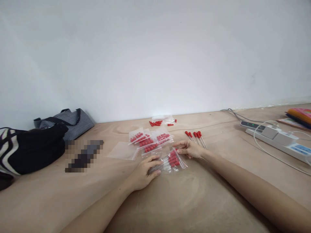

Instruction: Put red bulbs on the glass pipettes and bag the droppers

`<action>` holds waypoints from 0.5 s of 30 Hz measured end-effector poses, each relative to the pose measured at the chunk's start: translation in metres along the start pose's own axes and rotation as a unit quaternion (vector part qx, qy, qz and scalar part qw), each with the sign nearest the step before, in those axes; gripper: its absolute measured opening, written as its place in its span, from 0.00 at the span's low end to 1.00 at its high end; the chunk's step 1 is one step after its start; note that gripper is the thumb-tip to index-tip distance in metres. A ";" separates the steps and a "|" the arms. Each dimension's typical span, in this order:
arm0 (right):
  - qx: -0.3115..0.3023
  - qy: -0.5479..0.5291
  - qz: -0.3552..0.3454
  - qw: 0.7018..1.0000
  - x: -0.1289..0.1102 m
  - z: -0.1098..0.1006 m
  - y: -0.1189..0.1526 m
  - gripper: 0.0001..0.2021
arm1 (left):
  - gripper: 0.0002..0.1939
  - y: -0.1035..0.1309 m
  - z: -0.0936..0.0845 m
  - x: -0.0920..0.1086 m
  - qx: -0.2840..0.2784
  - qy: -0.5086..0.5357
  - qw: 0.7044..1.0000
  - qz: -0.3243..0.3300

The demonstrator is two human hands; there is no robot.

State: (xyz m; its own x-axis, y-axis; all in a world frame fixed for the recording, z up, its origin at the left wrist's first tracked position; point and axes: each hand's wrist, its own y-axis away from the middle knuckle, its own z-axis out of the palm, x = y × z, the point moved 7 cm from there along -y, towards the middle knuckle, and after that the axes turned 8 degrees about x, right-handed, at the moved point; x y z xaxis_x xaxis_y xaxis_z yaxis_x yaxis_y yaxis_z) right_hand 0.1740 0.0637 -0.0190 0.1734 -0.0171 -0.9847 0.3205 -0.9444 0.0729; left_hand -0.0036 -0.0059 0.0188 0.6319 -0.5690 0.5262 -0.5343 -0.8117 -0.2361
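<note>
A clear zip bag (173,160) with several red-bulbed droppers in it lies on the table between my hands, its red bulbs to the right. My left hand (145,171) is closed around the bag's left end, at the clear tubes. At the bag's upper right edge, near the seal, my right hand (189,149) pinches the plastic. Beyond them is a pile of filled bags (148,142) with red bulbs inside. Several loose droppers (196,136) lie just past my right hand, bulbs pointing away.
An empty flat bag (122,151) lies left of the pile. Loose red bulbs (155,123) sit near the wall. Farther left are a dark phone-like object (85,156), a black bag (36,149) and a striped bag (79,124). A power strip (279,142) with cables and books (300,118) are at right.
</note>
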 end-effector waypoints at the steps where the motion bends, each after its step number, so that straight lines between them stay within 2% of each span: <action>1: 0.014 0.004 -0.005 1.000 -0.001 -0.002 -0.001 0.18 | 0.16 0.000 0.000 0.000 -0.002 0.000 1.000 0.000; 5: 0.055 -0.009 -0.019 0.998 -0.002 -0.003 -0.001 0.16 | 0.16 -0.001 0.001 -0.001 -0.018 -0.008 1.000 -0.009; 8: 0.010 -0.038 -0.013 0.999 -0.002 0.006 -0.003 0.22 | 0.16 0.000 0.002 -0.003 -0.021 -0.010 1.000 -0.007; 11: -0.030 -0.043 -0.003 0.999 -0.003 0.013 -0.006 0.20 | 0.16 0.000 0.003 -0.004 -0.021 -0.011 1.000 -0.003; 15: 0.012 -0.041 0.000 0.999 -0.002 0.007 -0.008 0.18 | 0.16 0.000 0.003 -0.005 -0.010 -0.004 1.000 0.009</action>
State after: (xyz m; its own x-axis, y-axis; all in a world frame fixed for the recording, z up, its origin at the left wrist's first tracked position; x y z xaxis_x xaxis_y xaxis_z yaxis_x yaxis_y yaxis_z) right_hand 0.1644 0.0689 -0.0186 0.0952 -0.0430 -0.9945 0.2985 -0.9519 0.0698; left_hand -0.0054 -0.0036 0.0130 0.6269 -0.5843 0.5154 -0.5569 -0.7987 -0.2280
